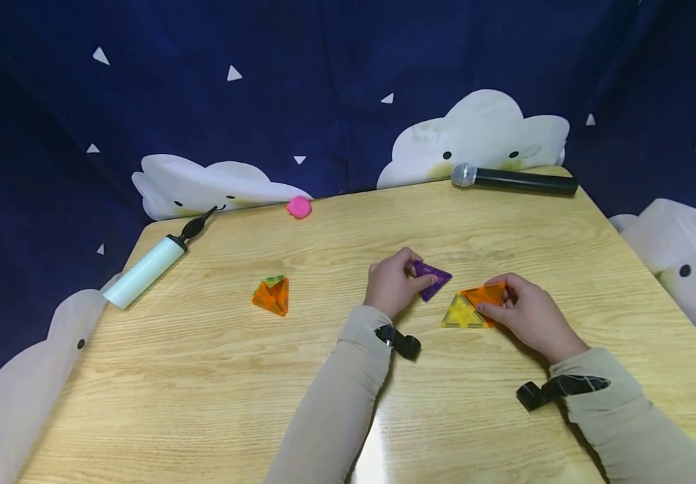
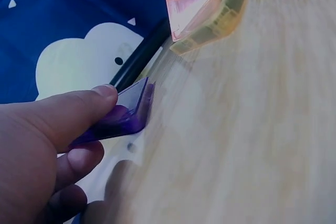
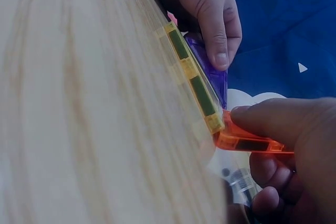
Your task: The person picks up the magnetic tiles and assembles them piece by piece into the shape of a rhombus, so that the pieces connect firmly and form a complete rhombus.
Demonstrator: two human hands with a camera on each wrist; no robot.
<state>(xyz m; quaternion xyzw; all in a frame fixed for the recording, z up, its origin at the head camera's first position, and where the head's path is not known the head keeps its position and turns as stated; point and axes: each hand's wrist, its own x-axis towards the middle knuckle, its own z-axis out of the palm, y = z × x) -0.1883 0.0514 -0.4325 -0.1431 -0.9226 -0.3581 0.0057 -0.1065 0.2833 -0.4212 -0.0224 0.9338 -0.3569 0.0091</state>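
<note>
A purple triangular tile (image 1: 433,277) is pinched between the thumb and fingers of my left hand (image 1: 391,282). Just right of it, my right hand (image 1: 532,314) pinches an orange triangular tile (image 1: 485,294). Along the orange one's left edge lies a yellow triangular tile (image 1: 464,314), touching it. In the left wrist view the purple tile (image 2: 118,116) is tilted, with a gap between it and the yellow tile (image 2: 215,24). The right wrist view shows my thumb on top of the orange tile (image 3: 247,139).
On the wooden table (image 1: 202,396), orange and green tiles (image 1: 272,296) stand to the left. A pink piece (image 1: 299,207) sits at the back edge, a black microphone (image 1: 523,182) at the back right, and a pale blue pump (image 1: 146,270) at the far left.
</note>
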